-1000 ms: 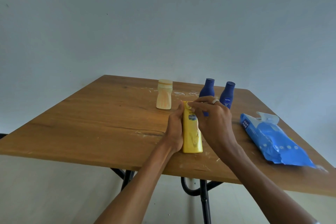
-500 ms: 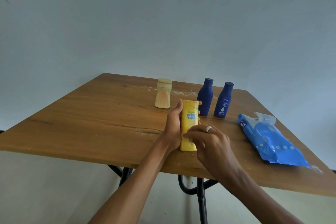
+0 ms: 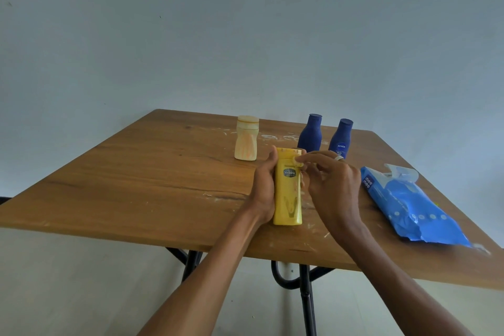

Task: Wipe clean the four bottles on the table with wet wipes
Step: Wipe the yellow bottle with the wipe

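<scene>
The left hand (image 3: 264, 189) grips the yellow bottle (image 3: 288, 191) upright on the table (image 3: 141, 180). The right hand (image 3: 331, 188) pinches a small wipe (image 3: 297, 163) against its top. Two blue bottles (image 3: 309, 132) stand just beyond the right hand's knuckles, and the wipes pack (image 3: 409, 207) lies to its right.

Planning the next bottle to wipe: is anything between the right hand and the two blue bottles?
Nothing visible does. The right hand is at the yellow bottle, and the blue bottles stand just beyond it.

Scuffed wooden table (image 3: 141, 177) on dark, perhaps metal, legs (image 3: 306, 297).
</scene>
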Demonstrator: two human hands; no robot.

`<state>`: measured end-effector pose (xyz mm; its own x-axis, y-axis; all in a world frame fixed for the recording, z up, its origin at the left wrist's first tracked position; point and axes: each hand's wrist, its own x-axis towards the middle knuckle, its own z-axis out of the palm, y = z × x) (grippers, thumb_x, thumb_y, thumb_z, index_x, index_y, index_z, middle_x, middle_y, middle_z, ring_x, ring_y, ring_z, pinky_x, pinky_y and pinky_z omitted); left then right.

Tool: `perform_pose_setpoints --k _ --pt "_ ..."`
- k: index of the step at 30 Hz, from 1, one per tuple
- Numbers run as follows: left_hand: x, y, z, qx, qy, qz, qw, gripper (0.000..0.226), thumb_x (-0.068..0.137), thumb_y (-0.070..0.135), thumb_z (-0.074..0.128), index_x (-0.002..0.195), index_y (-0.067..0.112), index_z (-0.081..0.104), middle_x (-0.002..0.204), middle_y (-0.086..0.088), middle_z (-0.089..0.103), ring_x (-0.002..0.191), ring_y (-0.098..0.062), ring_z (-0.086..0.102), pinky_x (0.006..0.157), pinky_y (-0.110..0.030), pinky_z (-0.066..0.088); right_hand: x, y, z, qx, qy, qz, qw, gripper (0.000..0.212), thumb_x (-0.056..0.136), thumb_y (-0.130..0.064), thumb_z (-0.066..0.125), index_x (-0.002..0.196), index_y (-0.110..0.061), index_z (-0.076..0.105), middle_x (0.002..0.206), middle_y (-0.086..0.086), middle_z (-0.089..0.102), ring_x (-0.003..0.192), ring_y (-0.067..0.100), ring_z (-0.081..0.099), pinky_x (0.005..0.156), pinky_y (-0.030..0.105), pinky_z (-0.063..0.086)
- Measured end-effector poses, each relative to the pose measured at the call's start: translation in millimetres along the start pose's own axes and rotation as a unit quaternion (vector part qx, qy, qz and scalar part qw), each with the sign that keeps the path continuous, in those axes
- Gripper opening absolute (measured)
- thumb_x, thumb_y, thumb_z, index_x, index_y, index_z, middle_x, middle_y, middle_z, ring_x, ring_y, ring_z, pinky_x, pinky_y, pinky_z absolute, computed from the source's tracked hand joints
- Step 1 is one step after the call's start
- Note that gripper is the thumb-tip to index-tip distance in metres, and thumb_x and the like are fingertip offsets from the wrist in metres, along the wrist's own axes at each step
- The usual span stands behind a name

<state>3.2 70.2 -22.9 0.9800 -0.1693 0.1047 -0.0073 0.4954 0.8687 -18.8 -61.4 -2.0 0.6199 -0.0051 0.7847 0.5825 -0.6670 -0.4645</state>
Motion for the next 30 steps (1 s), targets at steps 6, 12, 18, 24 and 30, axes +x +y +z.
perform_pose_setpoints --k 6,12,18,24,30 --pt "-7.6 6.6 1.7 0.019 -0.025 -0.013 0.999 0.070 0.103 0.057 0.017 0.129 0.012 0.063 0.120 -0.011 0.071 0.114 -0.026 0.066 0.094 -0.038 0.054 -11.2 -22.8 7.5 -0.044 -0.047 -0.127 0.990 0.026 0.075 0.004 0.079 0.095 -0.013 0.077 0.097 0.000 0.072 0.088 0.018 0.065 0.071 0.029 0.057" --pt "-3.0 4.1 1.3 -0.041 -0.017 0.001 0.999 0.068 0.102 0.058 0.025 0.123 0.008 0.067 0.105 -0.014 0.071 0.091 -0.024 0.066 0.084 -0.039 0.051 0.4 -3.6 5.7 0.017 0.000 0.029 0.999 0.019 0.084 -0.007 0.073 0.096 -0.022 0.075 0.100 -0.005 0.070 0.087 0.008 0.066 0.073 0.020 0.055" --pt "4.4 -1.1 -3.8 -0.043 -0.021 0.000 0.999 0.072 0.100 0.062 0.026 0.128 0.008 0.065 0.104 -0.014 0.065 0.089 -0.025 0.061 0.083 -0.041 0.048 -20.7 -0.5 -5.5 0.028 -0.059 -0.007 0.998 0.019 0.083 -0.007 0.074 0.095 -0.022 0.076 0.098 -0.014 0.065 0.091 -0.009 0.060 0.074 0.005 0.047" --pt "3.9 1.1 -2.8 -0.022 -0.001 -0.001 1.000 0.067 0.101 0.059 0.031 0.124 0.007 0.068 0.091 -0.011 0.068 0.074 -0.022 0.061 0.066 -0.035 0.052 -65.3 8.1 -23.2 0.008 -0.152 -0.045 0.987 0.023 0.083 -0.003 0.073 0.091 -0.023 0.076 0.095 -0.012 0.067 0.090 -0.002 0.062 0.077 0.006 0.047" --pt "1.7 2.8 -1.7 -0.044 -0.004 -0.005 0.999 0.070 0.100 0.061 0.029 0.124 0.006 0.067 0.091 -0.011 0.067 0.074 -0.022 0.061 0.065 -0.035 0.053 -55.5 4.2 -19.2 0.001 -0.127 -0.030 0.991 0.023 0.081 -0.001 0.075 0.090 -0.022 0.077 0.096 -0.010 0.069 0.085 -0.002 0.062 0.075 0.004 0.047"
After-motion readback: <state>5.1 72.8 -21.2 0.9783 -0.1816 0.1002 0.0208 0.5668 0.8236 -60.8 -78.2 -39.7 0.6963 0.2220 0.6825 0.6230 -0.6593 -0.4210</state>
